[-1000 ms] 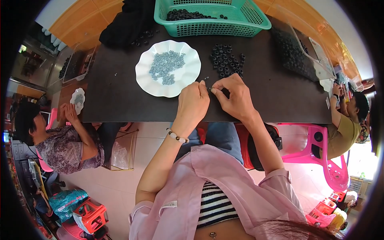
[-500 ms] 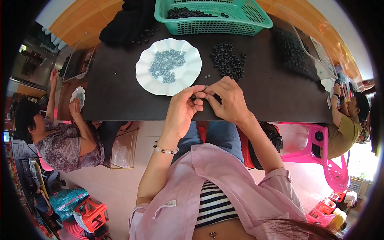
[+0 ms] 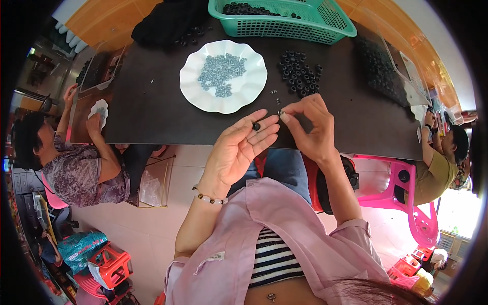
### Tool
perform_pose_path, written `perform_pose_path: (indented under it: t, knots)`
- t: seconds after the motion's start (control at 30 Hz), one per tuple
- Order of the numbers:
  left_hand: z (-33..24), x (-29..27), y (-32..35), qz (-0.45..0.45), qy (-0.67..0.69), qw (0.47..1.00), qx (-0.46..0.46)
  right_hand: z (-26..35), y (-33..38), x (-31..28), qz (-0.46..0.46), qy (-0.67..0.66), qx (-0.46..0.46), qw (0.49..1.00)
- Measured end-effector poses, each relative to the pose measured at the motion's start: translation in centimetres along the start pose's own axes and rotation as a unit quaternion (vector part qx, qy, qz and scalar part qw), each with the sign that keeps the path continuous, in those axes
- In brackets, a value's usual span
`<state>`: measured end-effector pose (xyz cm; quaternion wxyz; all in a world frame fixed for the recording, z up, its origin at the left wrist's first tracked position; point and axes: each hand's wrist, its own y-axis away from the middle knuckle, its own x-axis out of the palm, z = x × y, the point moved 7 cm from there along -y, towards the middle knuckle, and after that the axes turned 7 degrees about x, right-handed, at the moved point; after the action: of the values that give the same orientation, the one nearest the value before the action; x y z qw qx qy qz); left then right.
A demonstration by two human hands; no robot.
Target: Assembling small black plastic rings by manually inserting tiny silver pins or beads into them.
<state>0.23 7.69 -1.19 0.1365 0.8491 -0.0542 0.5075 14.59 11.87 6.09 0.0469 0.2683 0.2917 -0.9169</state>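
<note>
My left hand (image 3: 233,147) is turned palm up at the table's near edge, fingers stretched out. A small black ring-shaped piece (image 3: 256,126) rests on its fingers by the thumb. Just right of those fingertips, my right hand (image 3: 312,124) pinches a tiny shiny piece (image 3: 281,113) between thumb and forefinger. Beyond the pinch, a few more tiny shiny pieces (image 3: 278,101) lie on the table. A white wavy-rimmed plate (image 3: 254,94) bears a heap of small clear-grey pieces (image 3: 221,71). Loose black ring-shaped pieces (image 3: 300,73) are spread to the plate's right.
A green perforated basket (image 3: 284,25) with black pieces stands at the dark table's (image 3: 356,112) far side. Black cloth (image 3: 165,25) lies far left; a clear bin (image 3: 391,66) of black pieces stands right. One person (image 3: 76,168) works at left, another (image 3: 439,157) at right.
My hands have moved apart from touching. The left has opened its fingers, showing the black piece; the right has shifted right with a shiny piece. The whole view has shifted slightly.
</note>
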Motion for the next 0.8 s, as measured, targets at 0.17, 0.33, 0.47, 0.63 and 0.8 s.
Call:
perform_pose_path:
  t: [0.17, 0.33, 0.47, 0.63, 0.8]
  knots:
    - [0.7, 0.3, 0.3, -0.001, -0.021, 1.0, 0.017, 3.4, 0.5, -0.2, 0.044, 0.05, -0.086, 0.994]
    - [1.1, 0.7, 0.7, 0.0, -0.089, 0.996, 0.029, 3.7, 1.0, 0.6, 0.075, 0.094, -0.096, 0.988]
    - [1.4, 0.4, 0.7, -0.001, -0.159, 0.986, 0.055, 3.6, 1.2, 0.8, 0.108, 0.138, -0.082, 0.981]
    - [1.9, 0.2, 0.6, 0.01, -0.198, 0.979, 0.045, 4.0, 1.1, 0.6, 0.123, 0.157, -0.076, 0.977]
    - [2.5, -0.1, 0.2, 0.02, -0.235, 0.971, 0.028, 3.9, 1.2, 0.6, 0.132, 0.173, -0.072, 0.973]
